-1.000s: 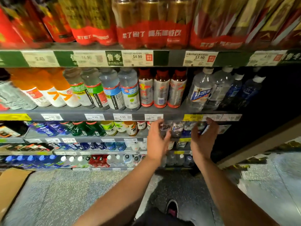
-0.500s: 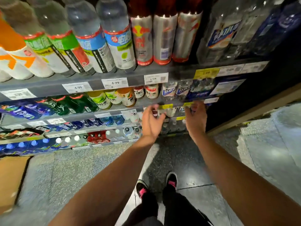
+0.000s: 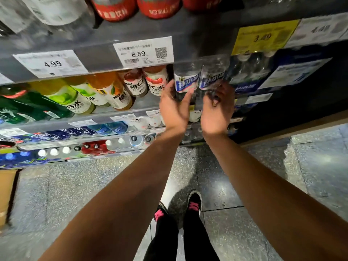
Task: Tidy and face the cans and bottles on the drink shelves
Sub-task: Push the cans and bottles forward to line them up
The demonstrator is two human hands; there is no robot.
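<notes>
A dim shop aisle, grey shelves. The left hand [image 3: 174,108] cups one blue-labelled bottle [image 3: 185,82]; the right hand [image 3: 216,110] grips its neighbour [image 3: 211,80]. Full, smooth plastic: likely heavy, slippery, best held at the label.

Grey speckled stone floor [image 3: 235,185] runs below, glossy, with bright glare at the right. A tan wooden strip [image 3: 293,127] edges the dark shelf unit's base. Grey shelf rails [image 3: 98,59] carry white and yellow price tags [image 3: 143,51]. A cardboard box [image 3: 6,194] sits at left.
</notes>
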